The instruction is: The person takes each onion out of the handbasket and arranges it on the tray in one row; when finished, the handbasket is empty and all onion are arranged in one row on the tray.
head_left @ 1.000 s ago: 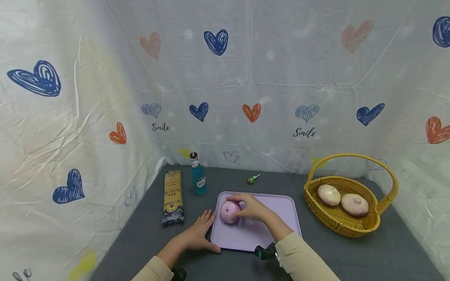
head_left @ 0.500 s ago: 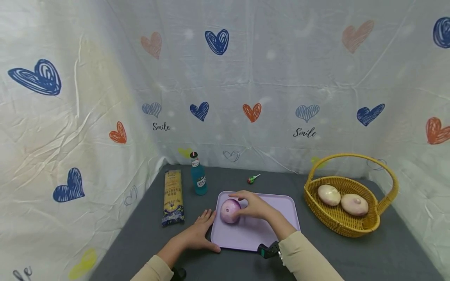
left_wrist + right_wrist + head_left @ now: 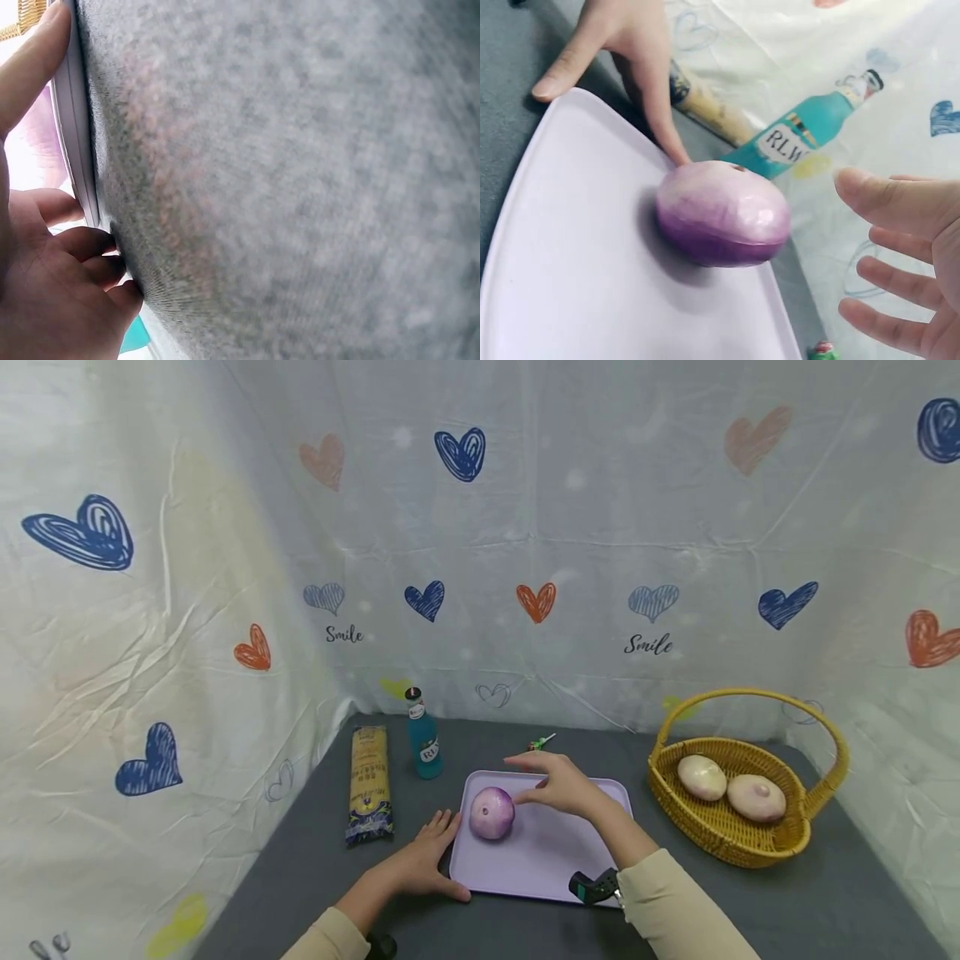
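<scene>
A purple onion (image 3: 492, 814) sits on the left part of a lilac tray (image 3: 540, 860). My right hand (image 3: 561, 785) is just to the right of the onion, above the tray. In the right wrist view a gap shows between the onion (image 3: 724, 217) and my right hand (image 3: 919, 255), whose fingers are spread with nothing in them. At the tray's near left corner rests my left hand (image 3: 422, 858), its thumb and fingers spread along the edge. The left wrist view shows its thumb against the tray's rim (image 3: 73, 127) and its fingertips down by the grey cloth.
A yellow wicker basket (image 3: 686, 814) with two pale, onion-like bulbs (image 3: 756, 797) stands to the right. Behind the tray lies a lollipop (image 3: 540, 743). A blue bottle (image 3: 425, 743) stands at the back left, beside a long pasta packet (image 3: 369, 785).
My right hand has let go of the onion and moved right and slightly back from it. The onion stays on the tray. My left hand has not moved.
</scene>
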Demonstrator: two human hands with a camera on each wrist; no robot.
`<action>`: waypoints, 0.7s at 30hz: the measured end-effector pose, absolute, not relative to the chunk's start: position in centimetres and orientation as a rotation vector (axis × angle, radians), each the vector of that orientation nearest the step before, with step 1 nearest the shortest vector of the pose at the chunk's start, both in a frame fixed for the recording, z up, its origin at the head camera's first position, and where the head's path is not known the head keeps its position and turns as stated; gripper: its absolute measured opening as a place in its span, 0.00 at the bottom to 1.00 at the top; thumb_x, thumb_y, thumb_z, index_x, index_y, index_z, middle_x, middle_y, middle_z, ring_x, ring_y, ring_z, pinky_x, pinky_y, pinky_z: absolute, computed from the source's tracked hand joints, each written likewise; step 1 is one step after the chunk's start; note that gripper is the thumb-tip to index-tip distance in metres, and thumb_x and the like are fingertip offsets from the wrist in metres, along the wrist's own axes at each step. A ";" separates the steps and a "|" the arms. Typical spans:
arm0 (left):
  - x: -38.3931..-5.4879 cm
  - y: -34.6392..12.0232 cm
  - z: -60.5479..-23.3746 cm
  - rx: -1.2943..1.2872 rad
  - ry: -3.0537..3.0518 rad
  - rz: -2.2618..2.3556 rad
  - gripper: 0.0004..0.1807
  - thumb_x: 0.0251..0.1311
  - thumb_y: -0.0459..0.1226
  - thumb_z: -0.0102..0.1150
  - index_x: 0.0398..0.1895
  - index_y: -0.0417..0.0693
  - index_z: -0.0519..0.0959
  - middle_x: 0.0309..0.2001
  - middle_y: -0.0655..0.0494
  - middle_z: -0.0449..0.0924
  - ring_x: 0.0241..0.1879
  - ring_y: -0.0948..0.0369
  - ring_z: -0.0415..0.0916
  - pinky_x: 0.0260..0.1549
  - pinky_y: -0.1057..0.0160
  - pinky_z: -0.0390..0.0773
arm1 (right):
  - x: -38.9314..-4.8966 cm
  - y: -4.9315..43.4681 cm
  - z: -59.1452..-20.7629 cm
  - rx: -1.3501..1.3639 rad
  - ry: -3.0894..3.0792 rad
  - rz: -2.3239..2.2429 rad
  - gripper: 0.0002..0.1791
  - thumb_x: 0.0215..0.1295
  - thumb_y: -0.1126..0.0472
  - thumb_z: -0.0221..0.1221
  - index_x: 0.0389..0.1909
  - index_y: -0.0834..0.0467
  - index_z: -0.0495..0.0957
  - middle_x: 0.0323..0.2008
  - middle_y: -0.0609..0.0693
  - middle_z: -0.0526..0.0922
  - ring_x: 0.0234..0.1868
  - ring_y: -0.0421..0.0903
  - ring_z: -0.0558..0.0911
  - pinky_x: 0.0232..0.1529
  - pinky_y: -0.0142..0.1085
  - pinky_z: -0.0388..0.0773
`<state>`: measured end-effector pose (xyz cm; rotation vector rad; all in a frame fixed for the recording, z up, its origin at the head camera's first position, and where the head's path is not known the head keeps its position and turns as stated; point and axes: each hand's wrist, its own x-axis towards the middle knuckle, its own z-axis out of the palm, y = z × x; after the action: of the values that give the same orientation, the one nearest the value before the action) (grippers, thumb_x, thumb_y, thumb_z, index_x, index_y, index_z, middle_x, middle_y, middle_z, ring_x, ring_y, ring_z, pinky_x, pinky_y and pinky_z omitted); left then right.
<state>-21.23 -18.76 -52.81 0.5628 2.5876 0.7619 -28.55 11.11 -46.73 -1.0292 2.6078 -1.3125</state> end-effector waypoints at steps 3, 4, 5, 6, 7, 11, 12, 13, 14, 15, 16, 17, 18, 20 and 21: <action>-21.3 -18.7 -52.9 0.567 2.589 0.756 0.68 0.44 0.62 0.76 0.81 0.43 0.47 0.81 0.36 0.41 0.80 0.39 0.35 0.74 0.34 0.47 | -28.6 11.7 -46.4 -1.004 2.627 -1.295 0.33 0.55 0.57 0.75 0.64 0.54 0.78 0.64 0.57 0.79 0.62 0.58 0.79 0.49 0.50 0.85; -21.3 -18.7 -52.9 0.567 2.589 0.755 0.68 0.44 0.62 0.76 0.81 0.43 0.47 0.81 0.36 0.41 0.80 0.39 0.35 0.74 0.34 0.47 | -28.6 11.8 -46.2 -0.993 2.632 -1.289 0.33 0.55 0.56 0.75 0.64 0.53 0.78 0.64 0.56 0.78 0.62 0.57 0.79 0.50 0.49 0.85; -21.3 -18.7 -52.9 0.566 2.590 0.758 0.68 0.44 0.61 0.76 0.81 0.43 0.48 0.81 0.36 0.41 0.80 0.39 0.35 0.74 0.34 0.47 | -28.5 12.0 -46.0 -0.976 2.632 -1.289 0.33 0.55 0.56 0.75 0.64 0.52 0.79 0.65 0.56 0.78 0.62 0.56 0.79 0.50 0.48 0.85; -21.3 -18.7 -52.9 0.564 2.591 0.758 0.68 0.45 0.61 0.76 0.81 0.43 0.48 0.81 0.36 0.41 0.80 0.40 0.35 0.74 0.34 0.47 | -28.5 12.2 -45.9 -0.967 2.629 -1.293 0.33 0.55 0.56 0.75 0.64 0.51 0.79 0.65 0.55 0.78 0.62 0.56 0.79 0.50 0.48 0.85; -21.3 -18.7 -52.9 0.561 2.591 0.757 0.68 0.44 0.61 0.76 0.81 0.43 0.48 0.81 0.37 0.41 0.80 0.40 0.35 0.74 0.34 0.47 | -28.4 12.4 -45.7 -0.973 2.632 -1.295 0.33 0.55 0.56 0.75 0.64 0.52 0.79 0.65 0.56 0.78 0.62 0.56 0.79 0.50 0.48 0.85; -21.3 -18.8 -53.0 0.547 2.592 0.758 0.68 0.44 0.62 0.76 0.81 0.44 0.48 0.81 0.37 0.41 0.80 0.40 0.35 0.74 0.34 0.47 | -28.1 13.1 -45.2 -0.990 2.632 -1.315 0.33 0.56 0.56 0.74 0.64 0.53 0.78 0.65 0.56 0.77 0.61 0.58 0.79 0.51 0.47 0.85; -21.3 -18.8 -53.0 0.545 2.592 0.758 0.68 0.44 0.62 0.76 0.82 0.45 0.48 0.81 0.38 0.41 0.80 0.41 0.35 0.74 0.35 0.46 | -28.1 13.3 -45.0 -0.999 2.632 -1.322 0.33 0.56 0.56 0.74 0.64 0.54 0.78 0.65 0.56 0.78 0.61 0.58 0.79 0.50 0.46 0.85; -21.3 -18.8 -53.0 0.548 2.591 0.760 0.68 0.44 0.62 0.76 0.81 0.44 0.48 0.81 0.37 0.41 0.80 0.40 0.35 0.74 0.34 0.46 | -28.0 13.5 -44.9 -1.005 2.636 -1.326 0.33 0.56 0.57 0.74 0.65 0.54 0.78 0.64 0.56 0.78 0.61 0.58 0.79 0.50 0.44 0.85; -21.3 -18.9 -53.0 0.549 2.589 0.763 0.68 0.44 0.62 0.76 0.81 0.44 0.48 0.81 0.37 0.41 0.80 0.40 0.35 0.74 0.34 0.46 | -28.0 13.8 -44.8 -1.008 2.641 -1.329 0.33 0.56 0.57 0.74 0.65 0.54 0.78 0.64 0.56 0.78 0.61 0.58 0.79 0.50 0.43 0.85; -21.3 -18.9 -53.0 0.554 2.589 0.765 0.68 0.44 0.62 0.76 0.81 0.44 0.48 0.81 0.37 0.41 0.80 0.40 0.35 0.74 0.34 0.46 | -27.9 14.0 -44.7 -1.016 2.648 -1.330 0.33 0.56 0.58 0.74 0.65 0.55 0.78 0.63 0.55 0.79 0.60 0.58 0.79 0.49 0.42 0.85; -21.2 -18.9 -52.9 0.554 2.586 0.768 0.68 0.44 0.62 0.76 0.81 0.44 0.48 0.81 0.37 0.41 0.80 0.40 0.35 0.74 0.34 0.46 | -27.9 14.2 -44.6 -1.030 2.657 -1.332 0.33 0.56 0.58 0.74 0.65 0.56 0.78 0.63 0.55 0.79 0.60 0.59 0.80 0.48 0.42 0.86; -21.2 -18.9 -52.9 0.553 2.583 0.770 0.68 0.44 0.62 0.76 0.81 0.44 0.48 0.81 0.37 0.41 0.80 0.40 0.35 0.74 0.34 0.46 | -27.9 14.4 -44.5 -1.036 2.670 -1.329 0.33 0.56 0.58 0.74 0.65 0.55 0.78 0.62 0.55 0.80 0.59 0.58 0.80 0.47 0.42 0.86; -21.2 -18.9 -52.9 0.554 2.583 0.771 0.68 0.45 0.62 0.76 0.81 0.44 0.48 0.81 0.37 0.41 0.80 0.40 0.35 0.74 0.34 0.45 | -27.8 14.6 -44.3 -1.043 2.680 -1.330 0.33 0.56 0.57 0.74 0.65 0.55 0.78 0.62 0.55 0.80 0.59 0.58 0.80 0.47 0.42 0.86; -21.3 -18.8 -52.9 0.549 2.581 0.776 0.68 0.44 0.62 0.76 0.81 0.45 0.48 0.81 0.37 0.41 0.80 0.40 0.35 0.74 0.34 0.45 | -27.7 15.1 -44.1 -1.051 2.695 -1.343 0.32 0.56 0.57 0.74 0.64 0.54 0.78 0.62 0.56 0.80 0.59 0.58 0.81 0.47 0.45 0.86; -21.3 -18.8 -53.0 0.556 2.583 0.773 0.68 0.44 0.62 0.76 0.81 0.44 0.48 0.81 0.36 0.41 0.80 0.40 0.35 0.74 0.34 0.46 | -27.6 15.4 -44.0 -1.048 2.707 -1.341 0.32 0.57 0.57 0.74 0.64 0.54 0.78 0.62 0.56 0.80 0.59 0.58 0.81 0.46 0.46 0.86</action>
<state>-21.30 -18.79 -52.96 0.5558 2.5825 0.7733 -27.56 15.43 -44.00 -1.0478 2.7073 -1.3407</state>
